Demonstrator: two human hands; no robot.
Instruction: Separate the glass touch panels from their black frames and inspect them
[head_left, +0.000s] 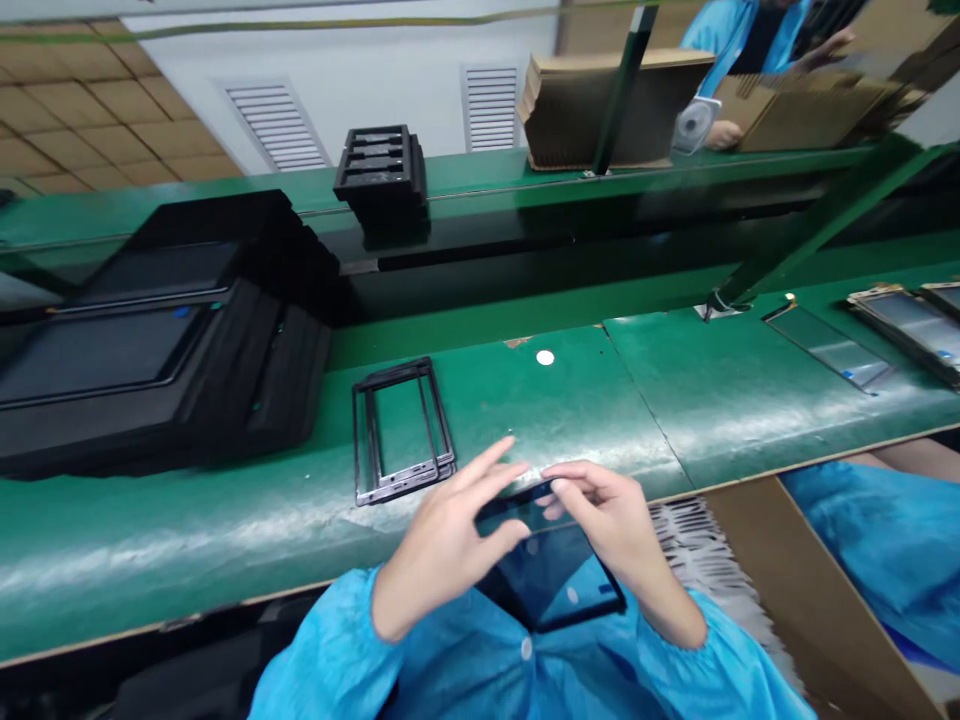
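Note:
Both my hands hold a dark glass screen panel [551, 580] over the near edge of the green bench [712, 400]. My left hand [442, 545] grips its left side, thumb on the glass and two fingers stretched out above. My right hand [611, 520] pinches the panel's top edge with fingers bent. Just left of my hands a small stack of thin black rectangular frames [401, 430] lies flat on the bench. My blue sleeves fill the bottom of the view.
A tall stack of black trays [150, 340] sits at left, a smaller stack of black trays [382, 175] on the far shelf. Cardboard stacks [600, 100] and another person in blue stand behind. Glass panels [900, 325] lie at right. A cardboard box [810, 590] stands below the bench.

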